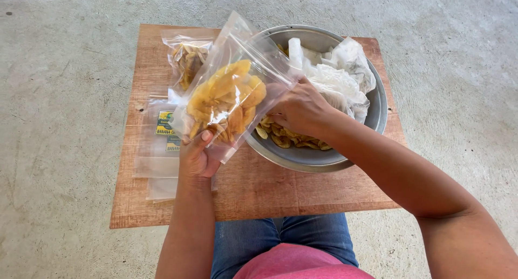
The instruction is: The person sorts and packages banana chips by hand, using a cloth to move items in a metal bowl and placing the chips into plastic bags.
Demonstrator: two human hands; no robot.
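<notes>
You are sitting at the near edge of a small wooden table (302,195), looking down at your two bare hands.

Your left hand (195,156) is pinching the bottom corner of a clear zip bag (229,93), thumb pressed on top, and is holding it tilted up above the table's middle. The bag is part full of yellow banana chips (226,98), which are gathering at its lower end. Your right hand (298,109) is gripping the bag's open upper edge, fingers curled around the plastic, just over the near rim of a wide metal bowl (377,106) on the right half of the table.

The bag's mouth is looking unsealed, so in my judgement tilting it further could be sending chips out onto the table, and the single-corner pinch could be slipping on smooth plastic.

Toward the left edge, flat empty clear bags (154,160) are lying stacked, the upper one showing a small rectangular green and yellow label (163,122). At the far left corner a filled bag (186,58) is resting. Inside the bowl, loose chips (291,138) are lying near you, with crumpled white paper (340,74) behind them.
</notes>
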